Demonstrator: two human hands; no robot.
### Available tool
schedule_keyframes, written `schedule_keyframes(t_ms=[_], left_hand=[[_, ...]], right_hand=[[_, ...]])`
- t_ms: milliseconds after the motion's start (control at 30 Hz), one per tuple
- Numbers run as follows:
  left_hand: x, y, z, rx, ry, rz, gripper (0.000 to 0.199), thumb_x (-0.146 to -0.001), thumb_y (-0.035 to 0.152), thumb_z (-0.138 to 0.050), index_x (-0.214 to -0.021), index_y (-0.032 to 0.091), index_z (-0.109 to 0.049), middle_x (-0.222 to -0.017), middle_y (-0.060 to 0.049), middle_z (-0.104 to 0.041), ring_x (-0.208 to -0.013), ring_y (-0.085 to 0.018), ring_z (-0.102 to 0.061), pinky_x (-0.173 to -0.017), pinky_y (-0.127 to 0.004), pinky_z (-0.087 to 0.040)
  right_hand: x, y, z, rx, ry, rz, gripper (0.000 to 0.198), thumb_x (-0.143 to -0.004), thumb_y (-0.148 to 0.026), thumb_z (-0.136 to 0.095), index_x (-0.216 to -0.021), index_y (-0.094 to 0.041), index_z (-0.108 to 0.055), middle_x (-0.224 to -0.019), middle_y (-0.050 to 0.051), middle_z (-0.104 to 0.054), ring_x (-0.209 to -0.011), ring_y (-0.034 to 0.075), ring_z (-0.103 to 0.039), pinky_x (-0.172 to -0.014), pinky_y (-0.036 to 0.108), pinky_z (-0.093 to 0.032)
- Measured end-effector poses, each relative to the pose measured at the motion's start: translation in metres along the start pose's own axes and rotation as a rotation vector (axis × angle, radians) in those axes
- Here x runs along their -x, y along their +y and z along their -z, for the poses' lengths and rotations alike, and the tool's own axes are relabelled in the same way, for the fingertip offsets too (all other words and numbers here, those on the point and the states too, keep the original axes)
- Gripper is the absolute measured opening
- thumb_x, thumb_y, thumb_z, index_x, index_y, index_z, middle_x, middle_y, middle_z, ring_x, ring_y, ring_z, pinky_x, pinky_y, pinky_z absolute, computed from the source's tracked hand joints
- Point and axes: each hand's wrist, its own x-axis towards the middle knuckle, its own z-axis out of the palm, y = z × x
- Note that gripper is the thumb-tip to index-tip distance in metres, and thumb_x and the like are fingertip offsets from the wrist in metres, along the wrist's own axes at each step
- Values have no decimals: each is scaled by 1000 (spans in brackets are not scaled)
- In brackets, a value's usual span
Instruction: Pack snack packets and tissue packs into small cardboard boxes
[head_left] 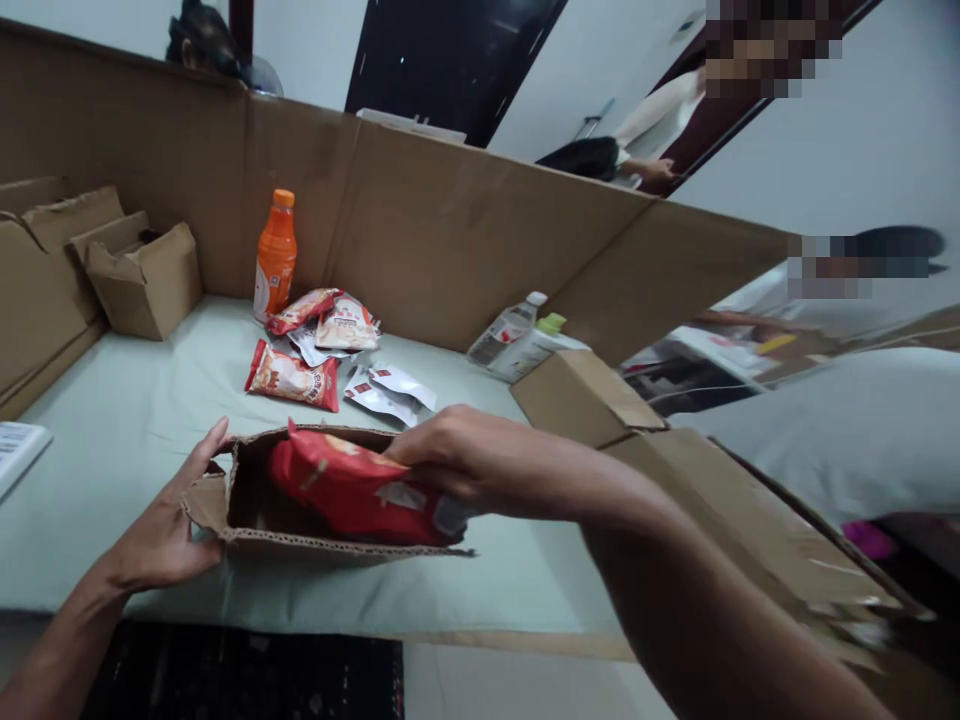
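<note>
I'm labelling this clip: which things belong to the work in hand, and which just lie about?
In use:
open cardboard box, left hand at its end
red packet, in the right hand
perhaps the loose packets

Apparently lying about:
orange bottle
clear bottle
green-capped bottle

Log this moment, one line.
left hand: holds cardboard box | right hand: holds red packet in box opening | beyond: orange bottle, snack packets

We see two bare human hands on ourselves: the left grip point(169, 525), with slim fingers and a narrow wrist leading into a bare left forearm point(64, 635), and the right grip point(450, 450), its knuckles softly rounded. Our right forearm point(697, 600) is bare too, smooth, and visibly broader than its wrist.
</note>
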Motion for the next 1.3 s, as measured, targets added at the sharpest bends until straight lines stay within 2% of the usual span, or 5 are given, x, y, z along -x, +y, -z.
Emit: schedule_keyframes(t_ms=[267, 567, 900, 1167, 1300], left_hand=[[0, 28, 7, -259, 13, -137, 95, -89, 24, -57, -167, 33, -4, -172, -13, -21, -154, -42, -33, -120, -65, -38], [-25, 91, 15, -526, -88, -513, 56, -92, 15, -48, -147, 23, -44, -126, -7, -73, -121, -24, -68, -115, -47, -50], [-47, 99, 18, -657, -237, -505, 55, -83, 18, -49, -138, 27, -53, -127, -1, -75, -112, -25, -73, -99, -44, -58], [-57, 98, 23, -460, -392, -467, 59, -78, 14, -51, -134, 32, -55, -114, 5, -77, -104, -18, -74, -95, -30, -56], [-58, 98, 19, -396, -492, -346, 48, -75, 15, -53, -119, 28, -67, -106, 0, -75, -101, -21, -71, -96, -35, -54]], right_hand=[[-63, -6, -48, 244, -353, -93, 21, -89, -10, -61, -101, -16, -77, -101, 10, -78, -91, 21, -67, -74, 29, -42], [4, 72, 9, -44, 563, -254, 32, -102, -28, -52, -123, -19, -74, -113, 8, -79, -100, 20, -73, -87, 32, -56], [-72, 223, -56, 47, 566, -854, 39, -100, -39, -65, -133, -18, -61, -134, 11, -63, -114, 25, -66, -95, 48, -58], [-23, 203, -24, -206, 945, -732, 32, -104, -42, -54, -112, -16, -69, -104, 8, -75, -89, 22, -73, -77, 38, -63], [37, 128, -13, -483, 1302, -203, 30, -89, -51, -69, -100, -23, -74, -93, 6, -78, -78, 24, -76, -66, 39, -65]])
